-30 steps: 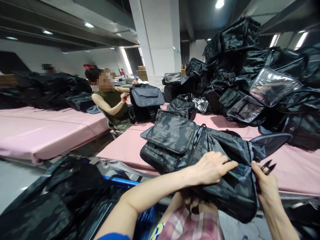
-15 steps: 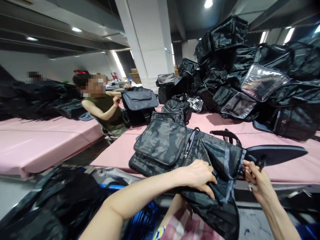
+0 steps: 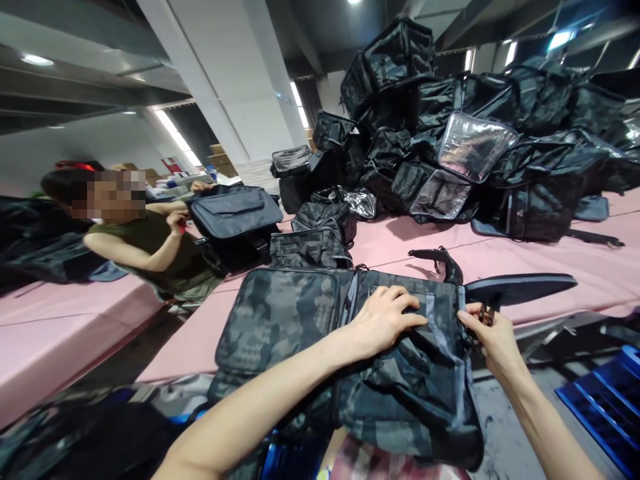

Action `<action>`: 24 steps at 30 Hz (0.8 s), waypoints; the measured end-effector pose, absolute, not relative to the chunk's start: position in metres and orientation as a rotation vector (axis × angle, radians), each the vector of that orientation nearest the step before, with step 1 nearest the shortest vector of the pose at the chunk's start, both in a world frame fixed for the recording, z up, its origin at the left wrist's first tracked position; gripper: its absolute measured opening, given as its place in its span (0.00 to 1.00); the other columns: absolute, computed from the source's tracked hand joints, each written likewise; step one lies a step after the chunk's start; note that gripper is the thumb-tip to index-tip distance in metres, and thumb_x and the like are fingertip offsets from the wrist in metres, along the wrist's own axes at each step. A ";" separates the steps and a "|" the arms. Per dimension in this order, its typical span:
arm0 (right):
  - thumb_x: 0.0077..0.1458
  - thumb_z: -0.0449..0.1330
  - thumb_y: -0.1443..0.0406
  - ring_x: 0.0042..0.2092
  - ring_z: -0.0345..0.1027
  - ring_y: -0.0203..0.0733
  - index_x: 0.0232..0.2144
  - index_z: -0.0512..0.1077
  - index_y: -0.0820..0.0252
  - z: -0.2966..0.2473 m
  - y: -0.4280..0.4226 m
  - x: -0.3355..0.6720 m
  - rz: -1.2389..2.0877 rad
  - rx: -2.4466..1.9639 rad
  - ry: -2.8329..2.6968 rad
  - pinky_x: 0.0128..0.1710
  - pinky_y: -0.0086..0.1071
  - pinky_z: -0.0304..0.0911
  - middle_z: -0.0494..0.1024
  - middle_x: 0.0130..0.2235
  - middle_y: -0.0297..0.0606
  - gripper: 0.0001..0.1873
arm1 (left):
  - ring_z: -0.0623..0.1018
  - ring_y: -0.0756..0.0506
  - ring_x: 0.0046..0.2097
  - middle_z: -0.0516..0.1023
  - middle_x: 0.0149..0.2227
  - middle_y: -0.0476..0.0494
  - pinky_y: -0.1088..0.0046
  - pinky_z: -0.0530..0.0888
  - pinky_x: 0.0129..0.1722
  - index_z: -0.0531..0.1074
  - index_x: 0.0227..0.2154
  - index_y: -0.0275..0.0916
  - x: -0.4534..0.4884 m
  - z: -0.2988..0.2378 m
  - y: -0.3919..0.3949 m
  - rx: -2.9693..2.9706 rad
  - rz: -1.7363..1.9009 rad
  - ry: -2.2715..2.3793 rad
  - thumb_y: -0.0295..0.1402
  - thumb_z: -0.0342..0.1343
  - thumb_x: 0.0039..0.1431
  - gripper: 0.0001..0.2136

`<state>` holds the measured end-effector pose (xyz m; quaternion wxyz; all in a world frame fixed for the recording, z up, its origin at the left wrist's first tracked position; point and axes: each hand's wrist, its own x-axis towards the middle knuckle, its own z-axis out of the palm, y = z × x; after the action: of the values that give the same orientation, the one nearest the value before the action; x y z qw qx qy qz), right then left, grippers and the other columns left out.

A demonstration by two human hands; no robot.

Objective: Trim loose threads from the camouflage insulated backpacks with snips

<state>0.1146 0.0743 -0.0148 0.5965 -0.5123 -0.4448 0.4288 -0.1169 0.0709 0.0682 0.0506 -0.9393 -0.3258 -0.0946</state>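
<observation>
A dark camouflage bag (image 3: 400,413) with grey trim lies across the front edge of the pink-covered table, its near side hanging over my lap. My left hand (image 3: 390,317) rests on the bag's fabric beside a grey trim strip, fingers spread. At the bag's right edge, my right hand (image 3: 487,330) is closed, thumb and forefinger pinching the edge. A small dark object shows among its fingers; its kind is unclear. Just beyond, a black strap handle (image 3: 453,267) stands up and a flat dark panel (image 3: 525,288) sticks out to the right.
A tall heap of similar bags (image 3: 540,160), some with shiny silver lining, covers the far side of the pink table (image 3: 540,260). A co-worker (image 3: 150,247) handles another bag (image 3: 237,213) on the left. A blue plastic crate (image 3: 605,407) stands low at the right.
My view has turned right. The bag has been spread flatter towards me, and my left hand has moved up onto its fabric. My right hand stays at the bag's right edge.
</observation>
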 end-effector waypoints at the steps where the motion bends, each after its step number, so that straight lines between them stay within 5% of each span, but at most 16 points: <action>1: 0.33 0.68 0.54 0.24 0.57 0.31 0.23 0.70 0.63 -0.016 0.074 0.115 0.992 -1.191 -1.025 0.23 0.26 0.54 0.67 0.21 0.31 0.20 | 0.66 0.44 0.51 0.72 0.48 0.46 0.64 0.65 0.48 0.72 0.45 0.48 -0.117 0.068 0.070 -2.892 -0.279 -0.975 0.27 0.50 0.57 0.14; 3: 0.34 0.68 0.53 0.23 0.56 0.31 0.23 0.69 0.63 -0.017 0.074 0.117 1.009 -1.203 -1.027 0.22 0.26 0.54 0.66 0.20 0.30 0.20 | 0.70 0.47 0.46 0.75 0.43 0.46 0.69 0.67 0.45 0.74 0.39 0.43 -0.119 0.071 0.071 -2.994 -0.395 -1.020 0.23 0.49 0.56 0.13; 10: 0.40 0.65 0.53 0.24 0.59 0.32 0.23 0.68 0.62 -0.019 0.074 0.117 0.992 -1.189 -1.217 0.24 0.27 0.57 0.66 0.22 0.32 0.18 | 0.74 0.49 0.37 0.76 0.33 0.47 0.75 0.68 0.41 0.74 0.29 0.35 -0.130 0.076 0.079 -2.900 -1.677 -1.832 0.21 0.47 0.48 0.11; 14: 0.45 0.62 0.54 0.27 0.64 0.36 0.31 0.71 0.61 -0.006 0.061 0.114 0.650 -1.242 -1.322 0.26 0.29 0.62 0.71 0.27 0.35 0.16 | 0.72 0.50 0.33 0.74 0.29 0.49 0.76 0.67 0.38 0.73 0.28 0.34 -0.132 0.075 0.086 -2.919 -1.852 -2.045 0.24 0.50 0.47 0.07; 17: 0.47 0.62 0.62 0.41 0.69 0.41 0.46 0.70 0.56 0.019 0.050 0.104 0.268 -1.113 -1.543 0.40 0.32 0.65 0.74 0.42 0.40 0.20 | 0.72 0.50 0.33 0.74 0.29 0.49 0.75 0.68 0.40 0.72 0.28 0.34 -0.129 0.079 0.087 -2.988 -1.763 -2.057 0.27 0.52 0.48 0.05; 20: 0.49 0.57 0.69 0.47 0.68 0.40 0.43 0.72 0.55 0.049 0.055 0.083 0.331 -0.842 -1.840 0.46 0.31 0.63 0.74 0.47 0.39 0.17 | 0.73 0.46 0.42 0.76 0.37 0.45 0.71 0.68 0.46 0.72 0.35 0.35 -0.124 0.087 0.078 -3.038 -1.762 -1.948 0.31 0.51 0.51 0.10; 24: 0.42 0.53 0.74 0.36 0.71 0.37 0.31 0.74 0.59 0.072 0.083 0.051 0.630 -0.756 -1.768 0.39 0.29 0.65 0.77 0.33 0.34 0.14 | 0.62 0.40 0.60 0.61 0.60 0.39 0.65 0.59 0.59 0.58 0.57 0.37 -0.114 0.096 0.056 -3.142 -1.624 -1.645 0.36 0.56 0.48 0.32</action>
<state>0.0511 0.0835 0.0718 0.5305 -0.3167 -0.7406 0.2641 -0.1143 0.0559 0.0959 -0.3707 -0.7480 -0.3917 -0.3867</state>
